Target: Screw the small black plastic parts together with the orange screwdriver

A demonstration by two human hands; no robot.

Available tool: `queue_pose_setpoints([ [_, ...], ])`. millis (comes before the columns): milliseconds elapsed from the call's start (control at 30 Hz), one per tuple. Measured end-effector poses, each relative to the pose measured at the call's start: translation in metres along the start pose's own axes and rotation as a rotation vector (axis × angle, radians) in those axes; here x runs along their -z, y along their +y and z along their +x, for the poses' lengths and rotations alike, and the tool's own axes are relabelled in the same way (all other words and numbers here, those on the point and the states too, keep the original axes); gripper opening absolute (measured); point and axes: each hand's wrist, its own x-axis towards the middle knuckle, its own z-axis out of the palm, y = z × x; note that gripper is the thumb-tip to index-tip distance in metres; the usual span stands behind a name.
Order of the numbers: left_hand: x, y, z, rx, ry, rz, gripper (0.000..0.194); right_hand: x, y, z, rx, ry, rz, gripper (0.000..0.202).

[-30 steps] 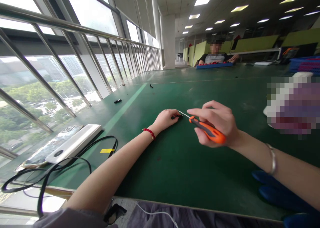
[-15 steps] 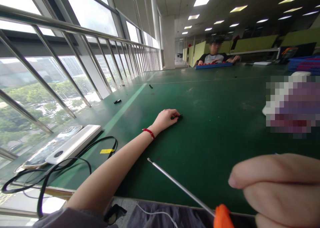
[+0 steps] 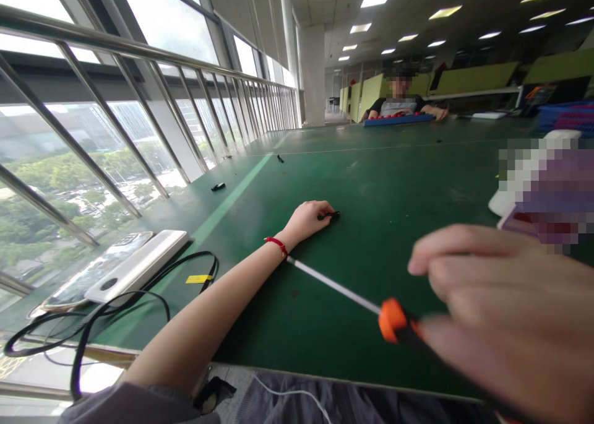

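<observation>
In the head view, the left hand [image 3: 310, 220] rests out over the middle of the green table [image 3: 371, 182], thumb and fingers pinching a small black piece [image 3: 335, 215]. You can just see its dark, slim end poking past the fingertips; the rest is hidden.

Over by the near right corner, the right hand [image 3: 501, 275] is a blur, fingers bent and bunched, gripping a screwdriver [image 3: 392, 319]. That one has a long, thin, silvery shaft, a bright orange collar and a black handle with a dab more orange, the back part smeared. It slants above the table's near half, its tip pointing at the left wrist, beside the red bracelet [image 3: 277, 246]; whether they touch, I can't tell.

Along the left edge lie a black clip-like bit [image 3: 218, 187] and, farther in, a smaller dark one [image 3: 279, 158]. A pale power bank [image 3: 139, 266] and looped black cable [image 3: 211, 257] sit by the near left corner. At the far edge, a person [image 3: 399, 105] sits behind a blue tray [image 3: 399, 121].
</observation>
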Motion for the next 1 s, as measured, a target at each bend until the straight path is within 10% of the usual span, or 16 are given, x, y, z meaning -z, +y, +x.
queue_pose_setpoints([
  [367,-0.003,0.017,0.0,0.077,0.036,0.074,0.021,-0.047,0.077,0.031,-0.35,0.082,0.144,0.007],
  [1000,-0.001,0.016,-0.001,0.066,0.061,0.12,0.017,-0.053,0.075,0.021,-0.295,-0.13,0.1,0.004],
])
